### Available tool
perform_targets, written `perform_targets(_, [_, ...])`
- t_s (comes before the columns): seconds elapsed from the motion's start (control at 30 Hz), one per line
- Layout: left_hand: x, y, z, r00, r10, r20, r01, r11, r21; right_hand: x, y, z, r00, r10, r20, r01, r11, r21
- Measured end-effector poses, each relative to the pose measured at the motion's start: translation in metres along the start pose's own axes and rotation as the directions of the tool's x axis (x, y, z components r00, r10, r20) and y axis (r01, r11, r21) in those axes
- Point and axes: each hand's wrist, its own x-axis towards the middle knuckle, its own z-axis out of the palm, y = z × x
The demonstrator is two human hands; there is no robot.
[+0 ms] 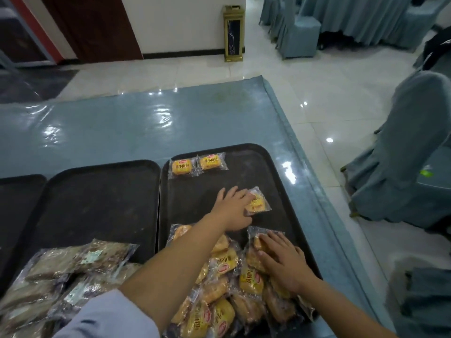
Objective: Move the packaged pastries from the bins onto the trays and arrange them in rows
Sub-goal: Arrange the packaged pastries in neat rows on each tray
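Single yellow pastry pack (257, 203) sits mid-right on the right-hand black tray (258, 164), tilted, clear wrapper corners sticking out. Left hand (231, 211) lies on it from the near-left side: fingers straight and slightly spread, fingertips on the pack's left half, no visible pinch. Thumb side is hidden, so can't tell if it hooks under.

Two more yellow packs (199, 164) at the tray's far-left corner, side by side, edges touching, labels up. That's the only row started.

Near end of the same tray: loose pile of yellow packs (219, 289), overlapping, mixed orientation. Right hand (283, 259) rests flat on the pile's right side, fingers spread, tips on a pack at the pile's far edge. Palm down, pressing rather than gripping.

Left of it, middle black tray (97, 191), with a heap of brown wrapped pastries (61, 276) overlapping its near-left corner. A third black tray (19, 191) shows only partly at the left edge.

All trays sit on a blue table (122, 132) under glossy clear plastic. Beyond: white tile floor (317, 93), gold-trimmed bin (233, 32) against the wall, blue-covered chairs (402, 154) to the right.
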Motion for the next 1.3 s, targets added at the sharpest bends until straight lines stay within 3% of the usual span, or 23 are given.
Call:
perform_targets(0.07, [0.000,-0.002,0.010,0.998,-0.021,0.052,0.023,0.999,-0.034,-0.001,0.002,-0.004,1.000,-0.014,-0.011,0.014,1.000,0.024])
perform_targets(0.17, [-0.018,-0.005,0.029,0.989,-0.141,-0.043,0.128,0.967,-0.218,-0.001,0.005,-0.012,0.995,-0.044,-0.089,0.049,0.997,0.052])
perform_targets(0.27, [-0.053,-0.017,0.049,0.915,-0.366,-0.167,0.293,0.891,-0.348,0.018,0.003,-0.019,0.975,-0.127,-0.184,0.116,0.991,-0.072])
perform_targets(0.43, [-0.106,-0.042,0.082,0.789,-0.579,-0.203,0.504,0.801,-0.325,0.098,-0.019,-0.033,0.931,-0.297,-0.211,0.225,0.925,-0.307])
perform_targets(0.57, [-0.112,-0.051,0.104,0.774,-0.610,-0.170,0.553,0.782,-0.289,0.145,-0.010,-0.021,0.934,-0.344,-0.099,0.270,0.859,-0.434])
perform_targets(0.93, [-0.109,-0.053,0.120,0.740,-0.654,-0.155,0.582,0.739,-0.340,0.223,-0.033,-0.038,0.945,-0.171,-0.279,0.074,0.942,-0.327])
perform_targets(1.3, [-0.107,-0.053,0.122,0.728,-0.673,-0.134,0.587,0.712,-0.384,0.300,-0.051,-0.067,0.941,-0.165,-0.297,0.068,0.948,-0.312])
